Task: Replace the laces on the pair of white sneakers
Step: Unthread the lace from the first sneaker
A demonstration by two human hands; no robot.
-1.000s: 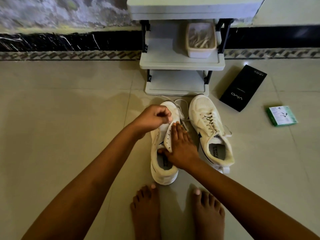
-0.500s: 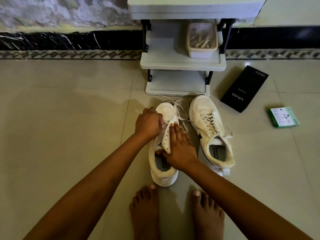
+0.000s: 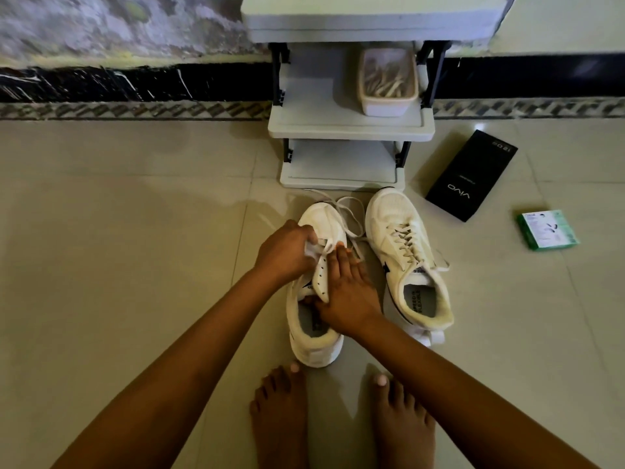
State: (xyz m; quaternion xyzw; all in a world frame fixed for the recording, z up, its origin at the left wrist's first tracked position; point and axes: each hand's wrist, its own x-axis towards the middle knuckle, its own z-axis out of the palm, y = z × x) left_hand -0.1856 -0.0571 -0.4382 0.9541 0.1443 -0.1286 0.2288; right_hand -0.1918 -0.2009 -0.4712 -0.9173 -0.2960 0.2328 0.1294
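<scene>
1. Nearest to us, our two bare feet [image 3: 341, 418] stand on the tiled floor [image 3: 118, 265], just behind the left sneaker [image 3: 314, 319].
2. Our right hand [image 3: 348, 299] lies over the sneaker's opening as half a second ago, fingers nearly straight along the eyelet flap and thumb tucked inside, so it steadies the shoe.
3. Our left hand [image 3: 287, 252] has come lower and further left over the toe part; its grip is closed on the white lace [image 3: 348, 214], and the loose loops now lie beyond the toe. We judge the old lace is nearly pulled out.
4. The right sneaker [image 3: 406, 258], just beside, is fully laced and not yet touched.
5. Further away lie a green box [image 3: 548, 230] and a black box [image 3: 471, 176].
6. At the wall stands a small shelf rack [image 3: 351, 126] with a tub of laces [image 3: 387, 81].
</scene>
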